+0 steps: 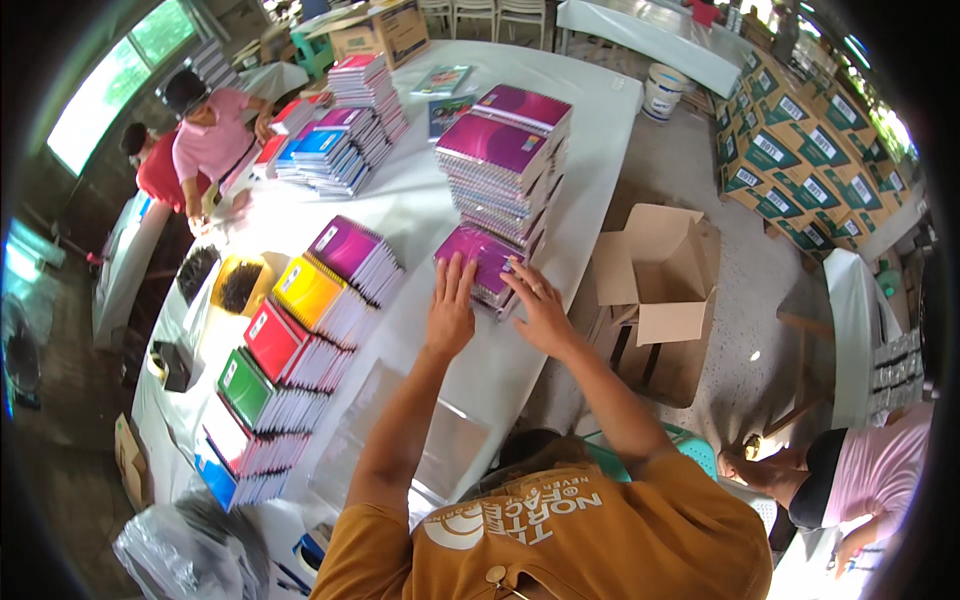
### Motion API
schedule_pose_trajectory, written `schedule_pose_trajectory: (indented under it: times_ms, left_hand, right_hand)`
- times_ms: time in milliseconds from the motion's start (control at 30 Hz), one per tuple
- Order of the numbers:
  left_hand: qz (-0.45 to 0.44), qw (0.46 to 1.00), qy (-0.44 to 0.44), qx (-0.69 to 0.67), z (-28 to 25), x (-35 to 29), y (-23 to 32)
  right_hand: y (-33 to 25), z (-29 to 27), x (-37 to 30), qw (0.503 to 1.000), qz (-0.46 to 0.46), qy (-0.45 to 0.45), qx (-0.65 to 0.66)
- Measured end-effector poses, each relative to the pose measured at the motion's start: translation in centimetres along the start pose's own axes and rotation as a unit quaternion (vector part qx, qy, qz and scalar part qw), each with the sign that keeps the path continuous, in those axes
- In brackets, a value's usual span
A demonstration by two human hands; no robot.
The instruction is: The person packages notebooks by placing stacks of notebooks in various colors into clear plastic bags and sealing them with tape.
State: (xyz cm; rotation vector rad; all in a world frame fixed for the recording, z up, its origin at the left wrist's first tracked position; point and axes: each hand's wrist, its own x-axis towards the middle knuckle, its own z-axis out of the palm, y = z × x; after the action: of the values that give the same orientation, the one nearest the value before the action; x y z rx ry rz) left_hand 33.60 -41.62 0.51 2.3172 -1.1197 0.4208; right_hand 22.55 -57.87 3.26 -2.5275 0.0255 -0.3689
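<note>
Both my hands rest on a short pile of purple spiral notebooks (470, 246) in front of me, its top looking glossy as if wrapped in clear plastic. My left hand (450, 315) lies on the near left part of the cover, fingers stretched out. At the right edge, my right hand (540, 310) touches the notebooks with its fingers spread. Just beyond stand taller stacks of purple spiral notebooks (495, 150). To my left runs a row of notebook piles: purple (345, 245), yellow (307, 290), red (275, 340), green (245, 388) and blue (215, 475).
Clear plastic sheets (380, 430) lie on the white table (410, 345) by my left forearm. A yellow container (258, 270) holds dark pieces. An open cardboard box (670, 265) stands right of the table. Two people work at the far left; another person (870, 470) is at the right.
</note>
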Motion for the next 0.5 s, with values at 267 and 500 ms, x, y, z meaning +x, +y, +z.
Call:
schedule_pose_trajectory:
  times_ms: [267, 500]
  left_hand:
    - [-0.454, 0.658, 0.073, -0.596, 3.5, 0.3, 3.7]
    - [-0.372, 0.888, 0.047, -0.264, -0.2, 0.7, -0.8]
  right_hand:
    - [1.7, 6.1, 1.2, 0.790, 0.104, 0.024, 0.604]
    - [3.5, 6.8, -0.7, 0.756, 0.171, 0.050, 0.630]
